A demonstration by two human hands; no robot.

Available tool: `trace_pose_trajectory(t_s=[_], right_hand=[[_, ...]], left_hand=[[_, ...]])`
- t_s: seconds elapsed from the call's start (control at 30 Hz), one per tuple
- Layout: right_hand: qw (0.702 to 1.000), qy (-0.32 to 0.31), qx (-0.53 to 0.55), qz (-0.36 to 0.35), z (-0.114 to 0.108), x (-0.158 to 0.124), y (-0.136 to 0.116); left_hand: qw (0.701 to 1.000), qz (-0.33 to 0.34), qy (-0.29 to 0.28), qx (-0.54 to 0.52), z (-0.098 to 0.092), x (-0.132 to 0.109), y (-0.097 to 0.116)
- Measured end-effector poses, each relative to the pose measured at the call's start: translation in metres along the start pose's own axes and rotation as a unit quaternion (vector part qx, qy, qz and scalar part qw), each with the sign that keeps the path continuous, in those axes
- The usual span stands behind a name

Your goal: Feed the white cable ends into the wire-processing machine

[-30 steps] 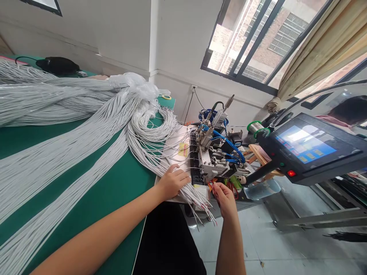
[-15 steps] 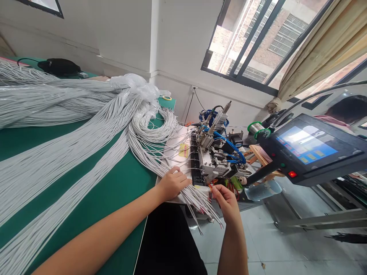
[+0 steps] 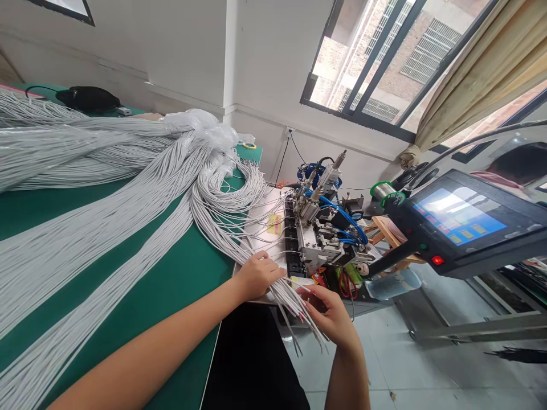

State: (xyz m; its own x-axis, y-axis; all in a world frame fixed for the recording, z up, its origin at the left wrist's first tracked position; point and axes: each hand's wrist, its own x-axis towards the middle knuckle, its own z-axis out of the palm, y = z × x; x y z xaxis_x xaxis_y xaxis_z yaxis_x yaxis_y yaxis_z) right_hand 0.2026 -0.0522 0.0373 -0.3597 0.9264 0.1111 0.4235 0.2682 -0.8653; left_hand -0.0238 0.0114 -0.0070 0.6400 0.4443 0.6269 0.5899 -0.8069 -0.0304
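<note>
My L hand (image 3: 258, 277) closed over wht cables (image 3: 228, 242), underside hidden; R hand (image 3: 332, 316) at their ends, can't tell if pinching. Machine (image 3: 314, 228) adj.; monitor (image 3: 465, 210) part-blocks co-worker (image 3: 518, 165).

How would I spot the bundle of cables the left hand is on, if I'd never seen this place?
Start at the green table on the left. At its right end, beside the metal machine with blue tubes, the left hand lies on the pale cable bundle. Unlike the long bundles stretching leftward, this one curls round in a loop before passing under that hand.
</note>
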Motion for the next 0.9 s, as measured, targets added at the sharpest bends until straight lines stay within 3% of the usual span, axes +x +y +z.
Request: trace_pose_trajectory(t_s=[0.5,0.9], right_hand=[[1.0,-0.025,-0.005,0.012,0.0009,0.0002,-0.0045],[1.0,-0.008,-0.024,0.012,0.0034,0.0008,-0.0036]], left_hand=[[0.999,-0.015,-0.024,-0.029,0.0027,-0.0003,-0.0009],[0.997,-0.025,-0.064,-0.042,0.002,0.0004,-0.0007]])
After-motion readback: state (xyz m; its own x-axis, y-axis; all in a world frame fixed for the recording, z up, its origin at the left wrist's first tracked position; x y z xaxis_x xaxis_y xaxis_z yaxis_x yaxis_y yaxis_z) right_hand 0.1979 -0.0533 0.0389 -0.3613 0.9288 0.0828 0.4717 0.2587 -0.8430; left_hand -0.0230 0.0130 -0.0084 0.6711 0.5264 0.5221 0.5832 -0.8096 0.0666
